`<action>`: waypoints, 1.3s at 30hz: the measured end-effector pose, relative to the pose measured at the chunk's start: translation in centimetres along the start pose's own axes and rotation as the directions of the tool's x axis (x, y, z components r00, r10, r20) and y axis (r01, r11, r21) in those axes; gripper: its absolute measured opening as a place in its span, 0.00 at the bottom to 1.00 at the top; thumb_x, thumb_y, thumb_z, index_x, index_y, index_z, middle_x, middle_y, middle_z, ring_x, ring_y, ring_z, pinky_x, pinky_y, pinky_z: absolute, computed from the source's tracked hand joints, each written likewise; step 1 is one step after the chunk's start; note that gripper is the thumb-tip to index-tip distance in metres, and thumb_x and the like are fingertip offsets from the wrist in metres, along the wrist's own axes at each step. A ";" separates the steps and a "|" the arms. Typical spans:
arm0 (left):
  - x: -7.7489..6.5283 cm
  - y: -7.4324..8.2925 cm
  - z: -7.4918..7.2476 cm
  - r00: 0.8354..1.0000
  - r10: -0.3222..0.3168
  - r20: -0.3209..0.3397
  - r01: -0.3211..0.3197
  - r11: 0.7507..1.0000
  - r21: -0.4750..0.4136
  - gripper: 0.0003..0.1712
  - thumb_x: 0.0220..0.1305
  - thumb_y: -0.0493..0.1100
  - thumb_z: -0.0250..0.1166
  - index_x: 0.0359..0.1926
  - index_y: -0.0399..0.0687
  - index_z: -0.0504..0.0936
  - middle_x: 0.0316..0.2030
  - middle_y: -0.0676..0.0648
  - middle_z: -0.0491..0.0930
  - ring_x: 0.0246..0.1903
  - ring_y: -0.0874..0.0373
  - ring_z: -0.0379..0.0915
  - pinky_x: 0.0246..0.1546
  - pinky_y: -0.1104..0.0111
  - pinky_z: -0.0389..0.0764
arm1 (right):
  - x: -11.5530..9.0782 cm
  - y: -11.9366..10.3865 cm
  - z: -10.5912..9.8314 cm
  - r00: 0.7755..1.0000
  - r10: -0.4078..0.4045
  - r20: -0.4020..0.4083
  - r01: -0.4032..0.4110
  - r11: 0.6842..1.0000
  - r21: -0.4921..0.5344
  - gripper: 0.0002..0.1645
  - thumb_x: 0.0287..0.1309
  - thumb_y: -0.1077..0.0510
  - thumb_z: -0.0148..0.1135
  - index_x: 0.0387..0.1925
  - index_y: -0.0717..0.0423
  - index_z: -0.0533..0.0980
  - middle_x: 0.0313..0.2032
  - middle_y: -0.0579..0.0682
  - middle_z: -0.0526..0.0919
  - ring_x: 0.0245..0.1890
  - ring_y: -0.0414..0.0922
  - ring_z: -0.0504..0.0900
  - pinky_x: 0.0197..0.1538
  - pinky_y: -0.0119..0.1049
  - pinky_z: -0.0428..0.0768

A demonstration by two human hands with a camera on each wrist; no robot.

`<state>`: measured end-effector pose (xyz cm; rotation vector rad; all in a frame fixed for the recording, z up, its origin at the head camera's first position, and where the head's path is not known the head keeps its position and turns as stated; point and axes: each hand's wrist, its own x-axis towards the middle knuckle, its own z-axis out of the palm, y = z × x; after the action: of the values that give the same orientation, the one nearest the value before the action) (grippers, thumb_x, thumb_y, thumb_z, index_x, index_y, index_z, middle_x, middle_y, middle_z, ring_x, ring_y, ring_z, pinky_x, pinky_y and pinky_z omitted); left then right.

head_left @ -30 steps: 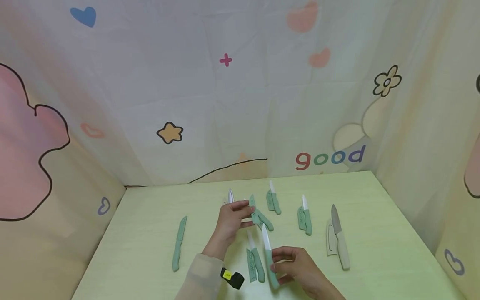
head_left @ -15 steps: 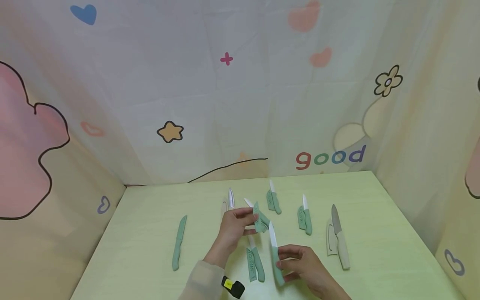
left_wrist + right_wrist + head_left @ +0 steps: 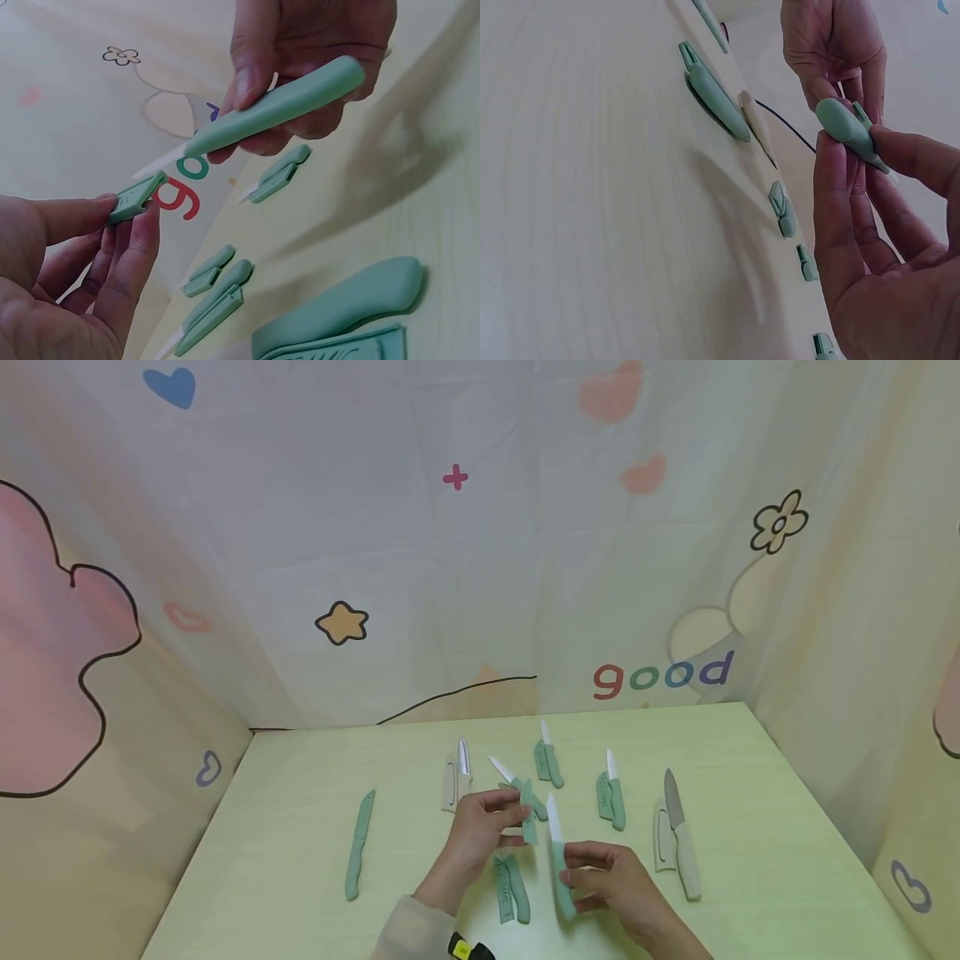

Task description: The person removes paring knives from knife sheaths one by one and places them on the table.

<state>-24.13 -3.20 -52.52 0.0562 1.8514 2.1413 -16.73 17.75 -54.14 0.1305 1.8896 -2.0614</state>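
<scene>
My left hand (image 3: pixel 480 827) pinches a green knife sheath (image 3: pixel 139 199) between thumb and fingers, above the table. To its right, my right hand (image 3: pixel 611 885) holds a knife (image 3: pixel 559 868) by its green handle, the white blade pointing up and away. In the left wrist view the blade tip is close to the sheath's open end; whether they touch I cannot tell. Below the hands lies another green knife (image 3: pixel 517 889) beside its sheath (image 3: pixel 503 891), its blade hidden behind the left hand. Just beyond the left hand, a further green knife (image 3: pixel 498 767) is partly covered.
A sheathed green knife (image 3: pixel 358 847) lies at the left. Two green knives with sheaths rest farther back, one knife (image 3: pixel 551 760) and another knife (image 3: pixel 616 797). Beige-handled knives lie at the right (image 3: pixel 682 852) and back (image 3: pixel 464 760), each beside a beige sheath. A printed curtain (image 3: pixel 480 568) surrounds the table.
Both hands have shifted right, the left also toward the person, with the sheath and knife still held. The beige-handled knife behind the left hand has come into fuller view.
</scene>
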 end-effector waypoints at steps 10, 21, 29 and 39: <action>-0.6 -0.6 0.9 1.000 -0.015 0.015 0.015 1.000 -0.018 0.20 0.59 0.34 0.68 0.52 0.29 0.78 0.37 0.43 0.81 0.35 0.53 0.79 0.29 0.63 0.88 | 0.2 -0.7 -0.1 0.998 -0.031 -0.047 0.031 1.000 -0.001 0.28 0.56 0.62 0.68 0.56 0.70 0.73 0.42 0.53 0.81 0.39 0.47 0.80 0.35 0.44 0.87; -1.7 -1.1 1.9 0.999 -0.011 0.038 0.012 0.999 -0.030 0.18 0.58 0.36 0.69 0.49 0.33 0.81 0.37 0.43 0.81 0.35 0.50 0.80 0.29 0.64 0.88 | 0.5 -1.5 -0.2 0.995 -0.065 -0.073 0.065 0.998 -0.002 0.27 0.55 0.61 0.68 0.56 0.68 0.74 0.43 0.53 0.83 0.40 0.50 0.81 0.36 0.43 0.87; -2.2 -1.3 2.6 0.999 -0.018 0.040 0.020 0.999 -0.039 0.17 0.58 0.34 0.68 0.49 0.32 0.81 0.36 0.41 0.82 0.34 0.50 0.81 0.29 0.64 0.88 | 0.5 -1.9 -0.2 0.994 -0.079 -0.073 0.079 0.997 0.000 0.28 0.56 0.61 0.68 0.57 0.69 0.74 0.43 0.52 0.84 0.39 0.50 0.82 0.35 0.42 0.87; -2.8 -1.4 3.0 0.999 -0.028 0.037 0.030 0.998 -0.060 0.15 0.57 0.36 0.70 0.46 0.36 0.83 0.35 0.43 0.81 0.36 0.50 0.80 0.30 0.64 0.88 | 0.4 -2.0 -0.1 0.995 -0.077 -0.066 0.077 0.997 0.000 0.29 0.57 0.61 0.68 0.57 0.69 0.73 0.44 0.53 0.84 0.40 0.50 0.81 0.35 0.41 0.87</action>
<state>-20.45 -0.87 -52.86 0.0537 1.7561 2.1606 -17.79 17.87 -52.34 0.1301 1.9596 -2.1348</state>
